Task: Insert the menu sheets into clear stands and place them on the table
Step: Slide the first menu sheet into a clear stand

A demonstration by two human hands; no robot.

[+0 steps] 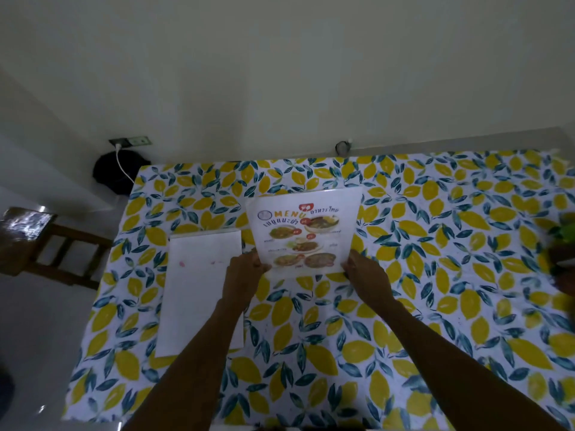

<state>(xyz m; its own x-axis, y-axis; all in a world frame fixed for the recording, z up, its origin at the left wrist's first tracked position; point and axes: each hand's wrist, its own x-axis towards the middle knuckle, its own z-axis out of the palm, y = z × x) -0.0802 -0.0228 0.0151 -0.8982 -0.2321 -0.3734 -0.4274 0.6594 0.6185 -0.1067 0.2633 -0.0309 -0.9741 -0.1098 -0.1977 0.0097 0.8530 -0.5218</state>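
Note:
A clear stand with a printed menu sheet (303, 231) inside stands near the middle of the table, tilted back, its food pictures facing me. My left hand (244, 270) grips its lower left corner and my right hand (362, 272) grips its lower right corner. To the left lies a stack of white sheets (196, 300), face down, flat on the lemon-print tablecloth (435, 275); my left forearm crosses over its right edge.
The table's back edge meets a pale wall. A wooden chair (46, 244) stands off the left side. A dark round object (116, 174) with a white cable sits at the far left corner. Something green and dark (561, 244) lies at the right edge.

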